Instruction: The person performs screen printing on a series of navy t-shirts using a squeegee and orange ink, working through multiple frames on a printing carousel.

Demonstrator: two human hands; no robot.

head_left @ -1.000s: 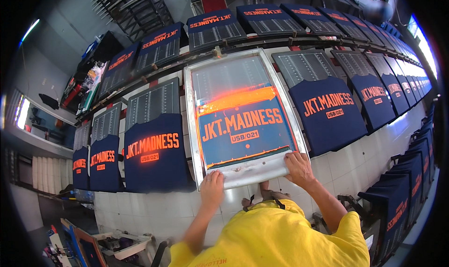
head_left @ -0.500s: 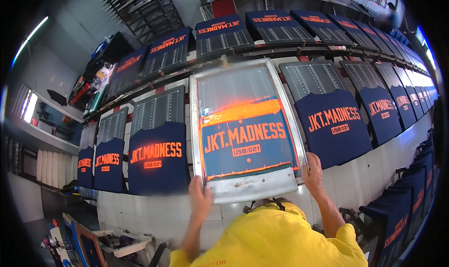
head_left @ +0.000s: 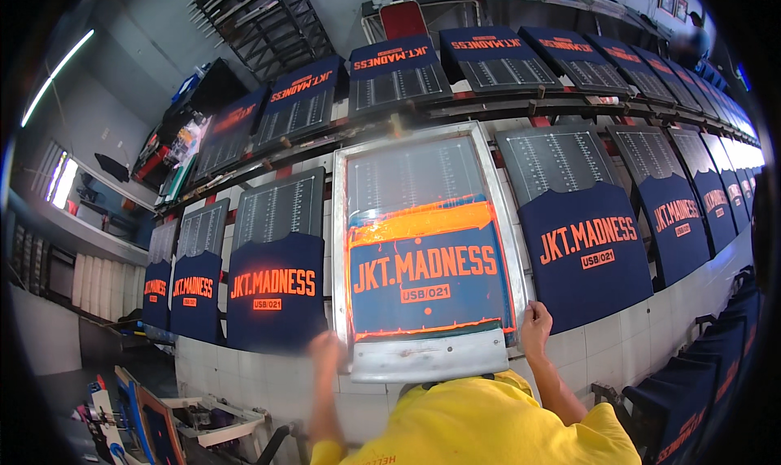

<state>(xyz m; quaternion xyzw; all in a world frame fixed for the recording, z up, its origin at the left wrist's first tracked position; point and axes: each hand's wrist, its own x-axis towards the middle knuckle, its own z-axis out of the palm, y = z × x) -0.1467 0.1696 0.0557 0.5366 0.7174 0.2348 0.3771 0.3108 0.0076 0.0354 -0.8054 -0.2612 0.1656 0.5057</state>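
A metal-framed printing screen (head_left: pixel 491 184) lies in front of me over a navy shirt piece (head_left: pixel 390 255). A thick orange ink band (head_left: pixel 435 219) crosses its mesh, and orange lettering shows below. Along its near end is a pale, flat squeegee-like bar (head_left: pixel 431 358). My right hand (head_left: pixel 536 327) is curled into a fist just off the frame's near right edge, with nothing visible in it. Beside the near left corner is my left hand (head_left: pixel 326 353), raised and smeared by motion; its fingers cannot be made out.
Printed navy shirt pieces on grey boards flank the screen, one at left (head_left: pixel 275 323) and one at right (head_left: pixel 586 290). A second row of boards (head_left: pixel 399 82) runs behind. More dark printed pieces (head_left: pixel 716 359) hang at the lower right. Wooden frames (head_left: pixel 146 408) stand lower left.
Both hands have come off the screen's sides. My left hand has moved outward to the left, and my right fingers have curled in. The view has shifted a little.
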